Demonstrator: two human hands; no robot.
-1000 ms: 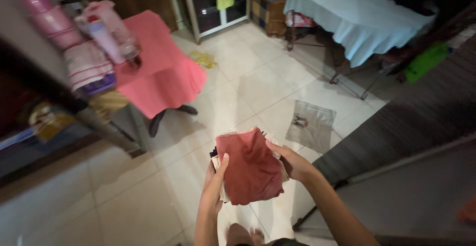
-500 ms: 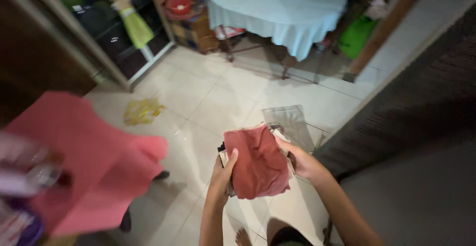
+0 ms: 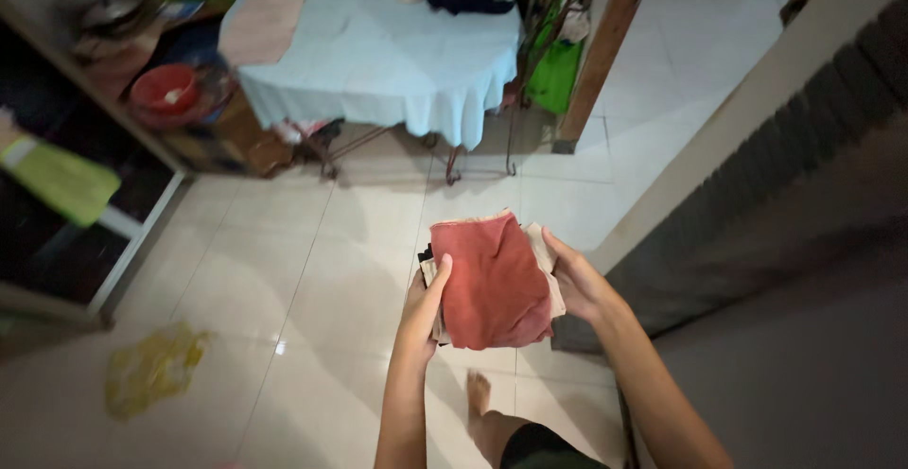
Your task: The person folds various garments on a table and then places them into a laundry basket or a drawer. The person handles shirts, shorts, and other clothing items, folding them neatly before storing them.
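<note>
A stack of folded cloths (image 3: 492, 280) with a red one on top and beige and dark ones beneath is held chest-high over the tiled floor. My left hand (image 3: 425, 305) grips its left edge, thumb lying on the red cloth. My right hand (image 3: 578, 283) supports the right edge from the side and below. My bare foot (image 3: 478, 394) shows on the floor under the stack.
A table with a light blue cloth (image 3: 378, 53) stands ahead, a red bowl (image 3: 163, 89) on a box to its left. A yellow rag (image 3: 151, 373) lies on the tiles at lower left. A grey wall (image 3: 776, 242) runs along the right; a green bag (image 3: 553, 74) leans by a wooden post.
The view has swung right: the pink-covered table has left the frame and the blue-clothed table is now straight ahead. Both hands keep the same hold on the stack.
</note>
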